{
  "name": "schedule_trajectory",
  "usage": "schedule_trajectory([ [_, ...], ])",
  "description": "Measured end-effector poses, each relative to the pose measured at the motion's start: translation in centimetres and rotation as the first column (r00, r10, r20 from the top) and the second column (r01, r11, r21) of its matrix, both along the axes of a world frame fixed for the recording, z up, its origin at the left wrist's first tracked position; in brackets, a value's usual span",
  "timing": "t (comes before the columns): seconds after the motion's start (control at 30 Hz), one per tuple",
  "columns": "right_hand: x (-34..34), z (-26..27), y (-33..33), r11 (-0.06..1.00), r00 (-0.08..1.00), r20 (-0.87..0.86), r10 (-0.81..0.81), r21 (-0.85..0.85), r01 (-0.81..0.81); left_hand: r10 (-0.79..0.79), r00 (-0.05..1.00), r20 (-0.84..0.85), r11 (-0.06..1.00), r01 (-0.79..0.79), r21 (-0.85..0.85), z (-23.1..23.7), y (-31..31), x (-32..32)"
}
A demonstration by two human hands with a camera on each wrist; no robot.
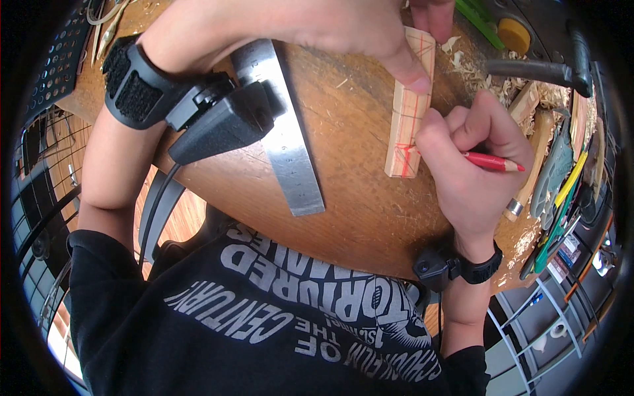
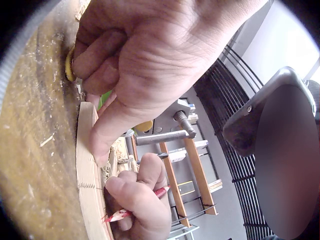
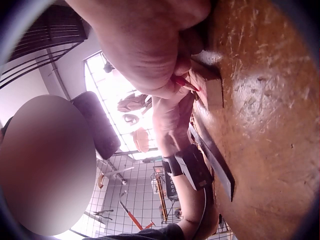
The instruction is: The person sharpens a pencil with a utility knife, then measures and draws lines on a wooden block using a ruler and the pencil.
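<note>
Item 1, wooden block (image 1: pixel 399 155): on the workbench (image 1: pixel 353 99), running away from my body, its upper face carrying red and dark ruled lines.

Item 2, my left hand (image 1: pixel 323 30): reaches over the block and grasps it at the far part, 1 digit pressed on the marked face, others at the far end. I judge this steadies the block and leaves the near part exposed.

Item 3, my right hand (image 1: pixel 472 171): clenched round 1 red pencil (image 1: pixel 485 161), held low and slanted, its working point at the block's near part; the hand lies close beside the block, which I judge steadies the stroke.

Item 4, steel ruler (image 1: pixel 294 158): flat, left of the block and apart from it, within reach yet out of the pencil's path.

Item 5, surroundings: wood shavings (image 1: pixel 541 92) to the right, 1 metal bar (image 1: pixel 531 69) jutting in beyond my right hand, and assorted tools (image 1: pixel 555 171) crowding that side. These limit room for my right elbow and knuckles. My left forearm and its wrist camera (image 1: pixel 224 125) overhang the ruler, partly hiding it.
</note>
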State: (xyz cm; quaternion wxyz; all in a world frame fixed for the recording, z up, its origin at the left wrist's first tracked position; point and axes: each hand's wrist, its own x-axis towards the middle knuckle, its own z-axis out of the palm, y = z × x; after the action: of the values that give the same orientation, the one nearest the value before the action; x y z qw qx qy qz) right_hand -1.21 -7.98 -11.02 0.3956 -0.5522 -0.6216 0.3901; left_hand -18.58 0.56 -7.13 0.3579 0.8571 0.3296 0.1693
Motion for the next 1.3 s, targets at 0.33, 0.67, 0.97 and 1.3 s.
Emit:
schedule_trajectory([
  [0.33,0.3,-0.2,0.1,1.0,1.0,0.003,0.021,0.012,-0.021,0.046,0.998,-0.036,0.999,-0.046,0.008,0.2,-0.3,0.1],
  [0.67,0.3,0.0,0.1,0.999,0.999,0.0,0.033,0.008,-0.033,0.072,0.992,-0.101,0.978,-0.091,-0.19,0.9,0.4,0.3],
  [0.97,0.4,0.2,0.0,0.998,0.996,0.051,0.067,0.007,-0.067,0.041,0.999,-0.012,0.989,-0.042,-0.142,0.3,0.3,-0.1],
  [1.3,0.2,0.1,0.0,1.0,0.999,-0.041,0.0,-0.02,-0.001,0.03,0.999,0.023,0.998,-0.029,-0.061,0.0,-0.2,-0.1],
])
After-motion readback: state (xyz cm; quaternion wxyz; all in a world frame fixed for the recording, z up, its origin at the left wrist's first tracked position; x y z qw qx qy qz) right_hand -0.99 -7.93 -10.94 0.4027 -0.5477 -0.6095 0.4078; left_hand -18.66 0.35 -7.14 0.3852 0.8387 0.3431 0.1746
